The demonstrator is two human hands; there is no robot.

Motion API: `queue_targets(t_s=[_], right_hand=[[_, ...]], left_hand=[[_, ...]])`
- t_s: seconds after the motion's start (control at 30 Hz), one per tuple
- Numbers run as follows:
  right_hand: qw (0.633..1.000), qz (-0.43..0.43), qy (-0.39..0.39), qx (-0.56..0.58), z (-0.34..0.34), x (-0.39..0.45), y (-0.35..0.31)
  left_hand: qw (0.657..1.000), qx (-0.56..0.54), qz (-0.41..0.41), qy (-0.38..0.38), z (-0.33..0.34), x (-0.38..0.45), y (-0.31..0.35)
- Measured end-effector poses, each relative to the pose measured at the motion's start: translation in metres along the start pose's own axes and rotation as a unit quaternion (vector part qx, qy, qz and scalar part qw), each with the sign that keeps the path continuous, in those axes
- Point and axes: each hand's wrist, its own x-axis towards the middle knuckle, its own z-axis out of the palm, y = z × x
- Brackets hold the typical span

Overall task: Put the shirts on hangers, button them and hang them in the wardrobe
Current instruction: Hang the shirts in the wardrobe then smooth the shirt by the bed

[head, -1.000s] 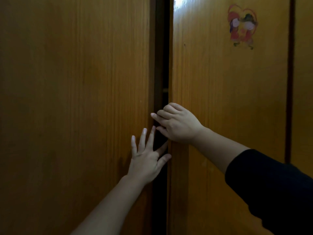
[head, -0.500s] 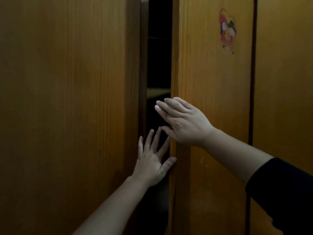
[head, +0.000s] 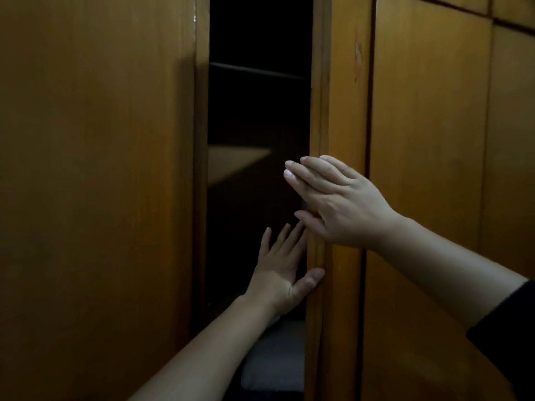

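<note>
A brown wooden wardrobe fills the view. Its right door [head: 344, 111] stands swung partly open, seen almost edge-on, and a dark gap shows between it and the left door [head: 98, 169]. My left hand [head: 282, 273] reaches into the gap with fingers straight and spread, its thumb pressed against the right door's edge. Higher up, my right hand [head: 338, 204] lies flat with straight fingers against the same edge. No shirts or hangers are in sight.
Inside the dark gap I make out a wooden shelf [head: 234, 163] at mid height and a thinner dark shelf line above it. Something pale and folded [head: 275, 366] lies low in the opening. More closed wardrobe panels [head: 434, 169] stand to the right.
The right door has swung further open and the gap has widened. Both hands moved right with its edge, and my right hand's fingers have straightened.
</note>
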Motion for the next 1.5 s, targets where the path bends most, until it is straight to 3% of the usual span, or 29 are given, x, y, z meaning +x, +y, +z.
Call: queue_targets(t_s=[0.2,0.37,0.93,1.2,1.5], right_hand=[[1.0,0.026,-0.003,-0.016,-0.036,-0.053,0.036],[0.997,0.05,-0.041,-0.049,-0.06,-0.094,0.066],[0.966,0.139,-0.182,-0.119,-0.098,-0.2,0.154],[0.942,0.174,-0.249,-0.146,-0.095,-0.244,0.195],[0.946,0.165,-0.24,-0.14,-0.087,-0.263,0.213]], left_hand=[[0.988,-0.155,0.021,0.005,0.023,0.021,0.072],[0.979,-0.202,0.023,0.005,0.045,0.038,0.123],[0.982,-0.11,0.004,-0.154,0.089,0.096,0.24],[0.98,-0.049,0.019,-0.19,0.128,0.134,0.273],[0.978,-0.03,-0.006,-0.207,0.146,0.149,0.282]])
